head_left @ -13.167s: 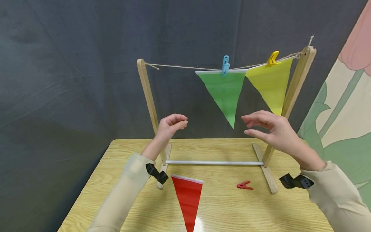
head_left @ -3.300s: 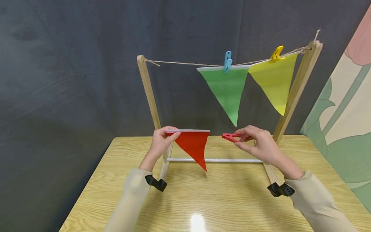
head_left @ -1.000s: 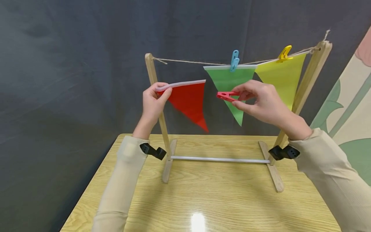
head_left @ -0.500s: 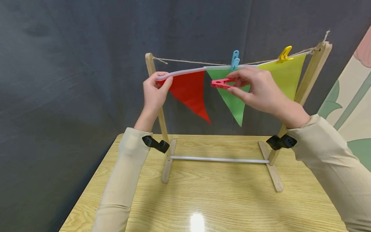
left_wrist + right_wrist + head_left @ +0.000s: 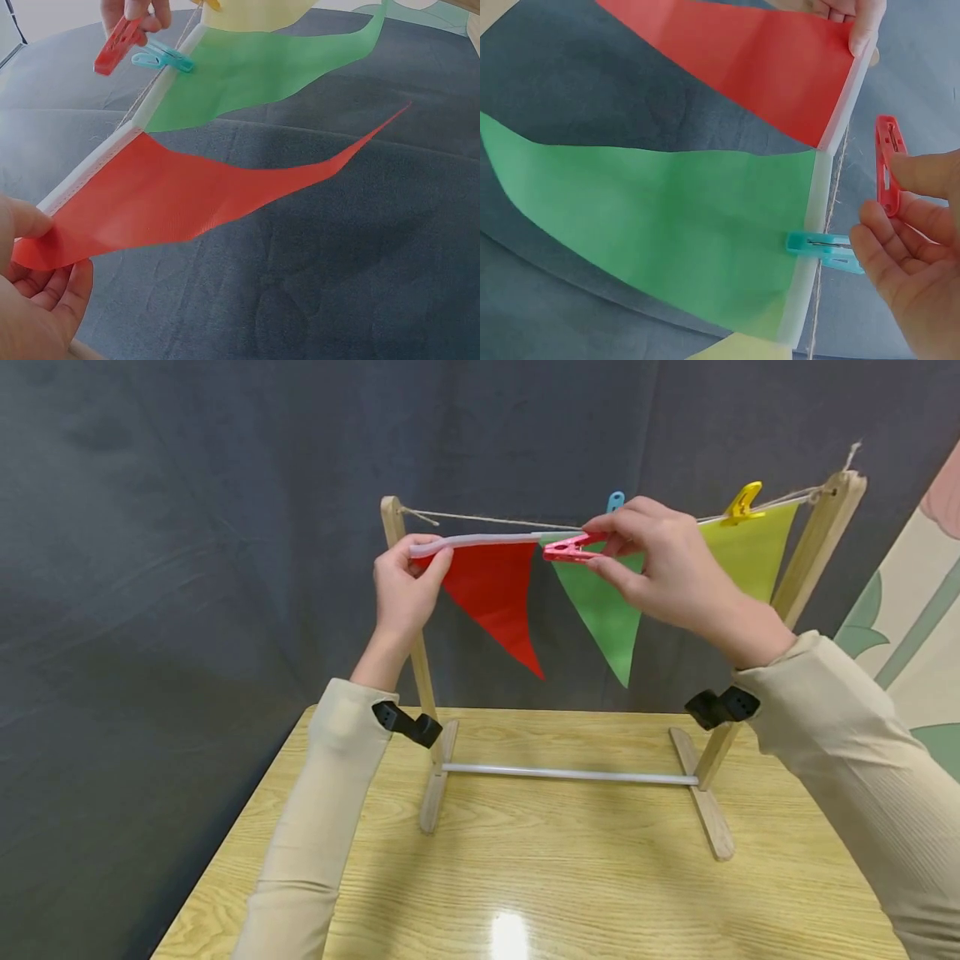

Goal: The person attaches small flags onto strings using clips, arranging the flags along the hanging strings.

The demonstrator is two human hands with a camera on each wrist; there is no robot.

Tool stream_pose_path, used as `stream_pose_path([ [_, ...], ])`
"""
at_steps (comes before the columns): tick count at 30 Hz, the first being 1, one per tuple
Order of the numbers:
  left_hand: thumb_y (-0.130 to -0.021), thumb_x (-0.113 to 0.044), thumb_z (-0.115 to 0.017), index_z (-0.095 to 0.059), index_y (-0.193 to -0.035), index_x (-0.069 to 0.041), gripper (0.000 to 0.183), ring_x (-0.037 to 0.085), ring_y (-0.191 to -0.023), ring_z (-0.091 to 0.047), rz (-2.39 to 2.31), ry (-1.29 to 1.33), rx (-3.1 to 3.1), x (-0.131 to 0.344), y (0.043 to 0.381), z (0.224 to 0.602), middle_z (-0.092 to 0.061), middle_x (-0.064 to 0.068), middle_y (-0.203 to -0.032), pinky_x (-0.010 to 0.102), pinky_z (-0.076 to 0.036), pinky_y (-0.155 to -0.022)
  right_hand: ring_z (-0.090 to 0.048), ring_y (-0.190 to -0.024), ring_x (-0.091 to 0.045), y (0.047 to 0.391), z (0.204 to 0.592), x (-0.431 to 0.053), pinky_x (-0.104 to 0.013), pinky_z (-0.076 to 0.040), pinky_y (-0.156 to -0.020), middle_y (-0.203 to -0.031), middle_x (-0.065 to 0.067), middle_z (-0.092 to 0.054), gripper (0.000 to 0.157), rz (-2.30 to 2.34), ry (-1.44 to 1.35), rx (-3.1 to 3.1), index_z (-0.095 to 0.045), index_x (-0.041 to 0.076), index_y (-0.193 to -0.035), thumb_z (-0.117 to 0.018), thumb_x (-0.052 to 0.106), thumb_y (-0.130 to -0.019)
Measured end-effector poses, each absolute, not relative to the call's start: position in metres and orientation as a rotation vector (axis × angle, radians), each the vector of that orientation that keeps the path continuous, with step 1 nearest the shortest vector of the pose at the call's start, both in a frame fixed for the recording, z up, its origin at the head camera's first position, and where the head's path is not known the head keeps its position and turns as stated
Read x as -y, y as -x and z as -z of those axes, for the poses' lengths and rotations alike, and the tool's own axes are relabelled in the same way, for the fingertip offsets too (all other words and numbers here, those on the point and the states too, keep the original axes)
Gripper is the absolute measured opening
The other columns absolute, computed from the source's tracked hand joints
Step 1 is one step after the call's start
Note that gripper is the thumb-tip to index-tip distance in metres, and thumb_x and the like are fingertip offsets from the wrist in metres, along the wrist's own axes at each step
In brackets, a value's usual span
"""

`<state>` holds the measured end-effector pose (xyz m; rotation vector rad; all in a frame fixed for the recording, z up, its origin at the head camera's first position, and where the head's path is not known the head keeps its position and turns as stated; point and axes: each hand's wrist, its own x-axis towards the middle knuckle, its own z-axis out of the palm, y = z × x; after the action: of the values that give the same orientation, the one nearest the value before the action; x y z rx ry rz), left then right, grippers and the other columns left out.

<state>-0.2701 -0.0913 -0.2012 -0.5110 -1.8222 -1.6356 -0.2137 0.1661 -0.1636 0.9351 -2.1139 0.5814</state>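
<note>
My left hand (image 5: pixel 407 583) pinches the left end of the white top edge of a red pennant (image 5: pixel 498 589), whose tip hangs down. The pennant's right corner meets the left corner of a green pennant (image 5: pixel 600 597), just below the twine (image 5: pixel 487 519). Between thumb and fingers my right hand (image 5: pixel 663 560) holds a red clothespin (image 5: pixel 889 165) by its handles, its nose pointing left. In the right wrist view the clothespin is apart from both pennants, beside the twine. A blue clothespin (image 5: pixel 825 250) clips the green pennant to the twine; my right hand partly covers it in the head view.
A yellow pennant (image 5: pixel 753 552) hangs at the right from a yellow clothespin (image 5: pixel 743 503). Two wooden posts (image 5: pixel 817 547) carry the twine, joined low down by a white rod (image 5: pixel 570 772). The stand is on a wooden table (image 5: pixel 525 860) before a dark curtain (image 5: pixel 187 527).
Both hands picked up the red pennant and red clothespin from the table and raised them. Over the last second, the pennant rose to the twine and the clothespin moved up and slightly left.
</note>
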Motion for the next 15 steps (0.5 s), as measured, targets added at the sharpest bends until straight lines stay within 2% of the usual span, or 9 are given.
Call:
stream_pose_path([
  [3, -0.086, -0.002, -0.064, -0.064, -0.095, 0.011, 0.016, 0.006, -0.059, -0.050, 1.620, 0.484, 1.826, 0.089, 0.271, 0.200, -0.064, 0.021, -0.088, 0.017, -0.039, -0.051, -0.061, -0.075, -0.021, 0.217, 0.161, -0.163, -0.009, -0.038, -0.070, -0.089, -0.015, -0.060, 0.023, -0.591, -0.932, 2.116, -0.066, -0.005, -0.104, -0.070, 0.000, -0.081],
  [5, -0.086, -0.003, -0.064, -0.064, -0.095, 0.010, 0.016, 0.007, -0.059, -0.050, 1.620, 0.459, 1.830, 0.087, 0.271, 0.199, -0.065, 0.020, -0.088, 0.016, -0.041, -0.053, -0.060, -0.077, -0.023, 0.218, 0.159, -0.160, -0.016, -0.040, -0.071, -0.092, -0.016, -0.059, 0.024, -0.589, -0.932, 2.130, -0.066, -0.005, -0.105, -0.069, 0.000, -0.082],
  [10, -0.087, -0.005, -0.064, -0.065, -0.099, 0.008, 0.018, 0.016, -0.072, -0.061, 1.610, 0.406, 1.841, 0.082, 0.272, 0.197, -0.066, 0.019, -0.095, 0.020, -0.051, -0.069, -0.057, -0.081, -0.028, 0.223, 0.151, -0.151, -0.036, -0.044, -0.071, -0.098, -0.020, -0.057, 0.028, -0.519, -0.946, 2.140, -0.062, -0.008, -0.110, -0.067, -0.002, -0.083],
  [15, -0.087, -0.006, -0.065, -0.066, -0.100, 0.006, 0.018, 0.022, -0.077, -0.063, 1.614, 0.357, 1.854, 0.077, 0.274, 0.194, -0.067, 0.018, -0.097, 0.024, -0.052, -0.075, -0.058, -0.081, -0.029, 0.229, 0.140, -0.143, -0.038, -0.047, -0.073, -0.095, -0.022, -0.057, 0.027, -0.468, -0.939, 2.132, -0.060, -0.010, -0.109, -0.066, -0.004, -0.083],
])
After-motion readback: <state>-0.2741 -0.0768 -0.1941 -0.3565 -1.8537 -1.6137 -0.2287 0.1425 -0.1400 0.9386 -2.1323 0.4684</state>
